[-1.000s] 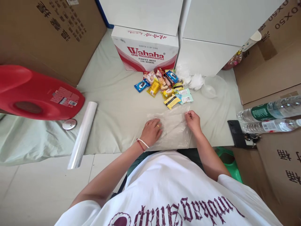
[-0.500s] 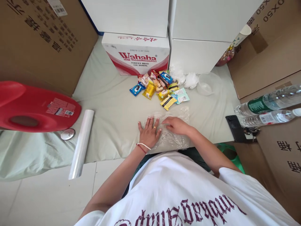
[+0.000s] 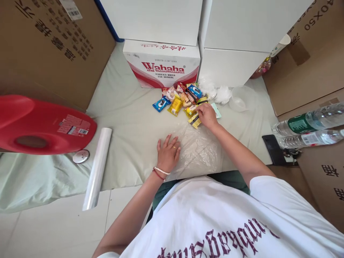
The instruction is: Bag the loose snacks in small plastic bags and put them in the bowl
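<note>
My left hand (image 3: 168, 154) lies flat with fingers spread, at the left edge of a clear plastic sheet (image 3: 201, 150) on the cloth-covered table. My right hand (image 3: 208, 115) is at the near side of a pile of small wrapped snacks, its fingers curled and closed on a yellow snack packet (image 3: 191, 110). Another yellow packet with a dark stripe (image 3: 194, 121) lies just below those fingertips. A pale green packet (image 3: 216, 110) is partly covered by the hand. Left of it in the pile are a yellow packet (image 3: 175, 105) and a blue packet (image 3: 161, 104).
A Wahaba-style water carton (image 3: 163, 68) stands behind the snacks. Crumpled clear plastic (image 3: 223, 94) and a clear bowl (image 3: 238, 98) sit to the right. A film roll (image 3: 98, 168) and red jug (image 3: 77, 125) are left; bottles (image 3: 302, 123) and a phone (image 3: 273, 148) are right.
My right hand has moved forward from the plastic sheet to the snack pile. My left hand stays flat near the sheet. The whole view has shifted slightly.
</note>
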Motion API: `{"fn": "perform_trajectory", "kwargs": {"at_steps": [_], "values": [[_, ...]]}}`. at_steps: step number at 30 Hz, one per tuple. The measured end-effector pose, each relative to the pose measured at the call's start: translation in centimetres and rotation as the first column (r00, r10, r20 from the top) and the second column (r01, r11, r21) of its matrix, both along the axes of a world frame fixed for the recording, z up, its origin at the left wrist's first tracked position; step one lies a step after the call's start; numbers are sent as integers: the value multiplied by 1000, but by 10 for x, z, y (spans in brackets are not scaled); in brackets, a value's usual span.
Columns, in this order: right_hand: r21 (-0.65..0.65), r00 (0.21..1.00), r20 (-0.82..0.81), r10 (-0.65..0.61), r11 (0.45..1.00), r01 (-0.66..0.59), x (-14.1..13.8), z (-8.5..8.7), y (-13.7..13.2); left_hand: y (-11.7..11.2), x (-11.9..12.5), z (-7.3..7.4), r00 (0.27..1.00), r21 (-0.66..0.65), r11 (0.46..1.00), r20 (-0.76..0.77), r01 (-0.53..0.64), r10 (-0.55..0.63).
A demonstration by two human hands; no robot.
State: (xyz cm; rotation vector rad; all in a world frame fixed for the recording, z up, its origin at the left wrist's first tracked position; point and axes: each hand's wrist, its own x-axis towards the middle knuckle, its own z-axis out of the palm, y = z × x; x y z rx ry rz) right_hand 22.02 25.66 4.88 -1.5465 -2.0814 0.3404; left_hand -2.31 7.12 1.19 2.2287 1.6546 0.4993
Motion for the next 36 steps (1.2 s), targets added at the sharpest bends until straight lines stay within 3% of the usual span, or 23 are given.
{"fn": "perform_trajectory", "kwargs": {"at_steps": [5,12,16,22,28,30,32,34,36], "values": [[114,988,131,-77,991,62,-23,12,32,-4,-1,-2,989,-5,999,-143,49,-49],[-30,979,163,-123,991,129,-32,4,72,-3,0,0,979,-58,996,-191,64,-74],[-6,981,105,-163,986,165,-13,-5,77,-11,4,0,980,-81,996,-193,38,-53],[-98,947,-85,-311,948,303,34,-16,72,-25,11,-1,982,-95,995,-189,11,-29],[-190,908,-239,-345,933,305,64,-22,58,-25,10,-3,982,-68,998,-185,19,-32],[-183,923,-201,-330,938,295,62,-18,56,-25,10,-3,981,-63,998,-190,19,-31],[-90,938,-144,-317,948,306,51,-10,54,-25,10,-3,980,-62,998,-197,17,-29],[17,957,-87,-278,960,280,32,-1,52,-25,11,-4,978,-62,998,-205,15,-28],[0,981,-6,-195,981,195,6,7,51,-25,11,-4,977,-63,998,-214,14,-27]]}}
